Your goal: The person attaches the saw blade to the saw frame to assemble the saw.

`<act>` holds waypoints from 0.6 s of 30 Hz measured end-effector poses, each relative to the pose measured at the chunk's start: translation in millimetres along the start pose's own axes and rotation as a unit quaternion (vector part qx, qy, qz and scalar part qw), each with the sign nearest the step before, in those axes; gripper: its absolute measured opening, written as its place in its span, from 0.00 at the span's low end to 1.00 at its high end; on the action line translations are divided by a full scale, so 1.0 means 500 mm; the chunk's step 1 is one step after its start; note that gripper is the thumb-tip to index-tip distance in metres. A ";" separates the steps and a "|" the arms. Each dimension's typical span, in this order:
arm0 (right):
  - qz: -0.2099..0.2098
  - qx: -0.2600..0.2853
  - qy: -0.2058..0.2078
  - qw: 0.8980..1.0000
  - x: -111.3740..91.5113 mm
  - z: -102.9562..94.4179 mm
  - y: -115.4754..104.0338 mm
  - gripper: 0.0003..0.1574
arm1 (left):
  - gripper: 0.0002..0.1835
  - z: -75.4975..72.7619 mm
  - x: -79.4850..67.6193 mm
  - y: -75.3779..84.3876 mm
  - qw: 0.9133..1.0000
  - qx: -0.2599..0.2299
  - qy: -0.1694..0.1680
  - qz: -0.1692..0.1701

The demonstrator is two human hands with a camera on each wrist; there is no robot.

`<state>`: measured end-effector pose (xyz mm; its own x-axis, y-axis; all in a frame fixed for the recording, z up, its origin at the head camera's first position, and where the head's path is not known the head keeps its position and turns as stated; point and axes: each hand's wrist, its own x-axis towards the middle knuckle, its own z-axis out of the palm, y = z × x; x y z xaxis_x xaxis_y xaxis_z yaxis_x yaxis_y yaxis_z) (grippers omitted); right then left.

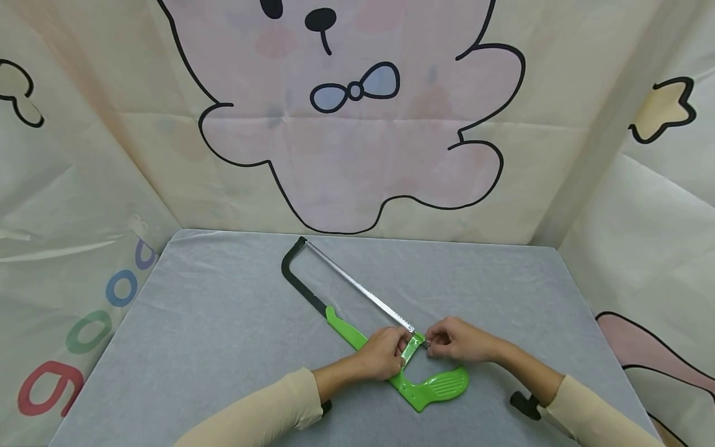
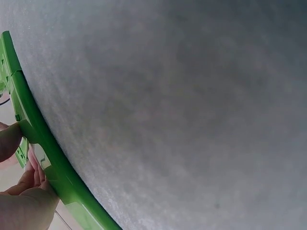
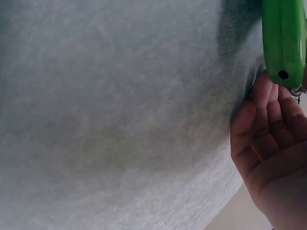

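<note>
A hacksaw (image 1: 307, 292) lies slanted across the table, with a black curved front frame, a green handle (image 1: 444, 386) and a silver toothed blade (image 1: 360, 287) stretched along its far side. My left hand (image 1: 382, 354) grips the green frame where the upright arm rises towards the blade's near end. The left wrist view shows its thumb and fingers around the green part (image 2: 45, 139). At the outer side of that arm, my right hand (image 1: 460, 339) has curled fingertips pinching a small metal screw (image 3: 297, 92), mostly hidden by the fingers in the head view.
The table (image 1: 223, 298) has a grey cloth top. Printed fabric walls (image 1: 357, 155) enclose it at the back and both sides. Dark wrist-worn pieces (image 1: 525, 405) show near the sleeves.
</note>
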<state>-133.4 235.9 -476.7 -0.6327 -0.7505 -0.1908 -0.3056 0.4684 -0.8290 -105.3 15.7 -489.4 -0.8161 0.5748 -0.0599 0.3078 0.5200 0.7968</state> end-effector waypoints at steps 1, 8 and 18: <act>0.003 0.003 0.000 1.000 0.000 0.000 -0.001 0.03 | 0.18 0.000 0.000 0.000 1.000 -0.001 -0.001 0.000; 0.010 0.027 0.007 1.000 -0.001 -0.005 -0.002 0.12 | 0.18 -0.003 -0.002 0.002 1.000 -0.001 -0.001 0.001; 0.025 0.039 0.015 0.999 -0.002 -0.008 0.003 0.11 | 0.18 -0.005 -0.001 0.006 1.000 0.005 -0.001 -0.008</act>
<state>-136.1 239.1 -476.0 -0.6674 -0.7122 -0.2174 -0.2176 0.4658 -0.8577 -105.2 15.5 -485.4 -0.8199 0.5679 -0.0733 0.2999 0.5349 0.7899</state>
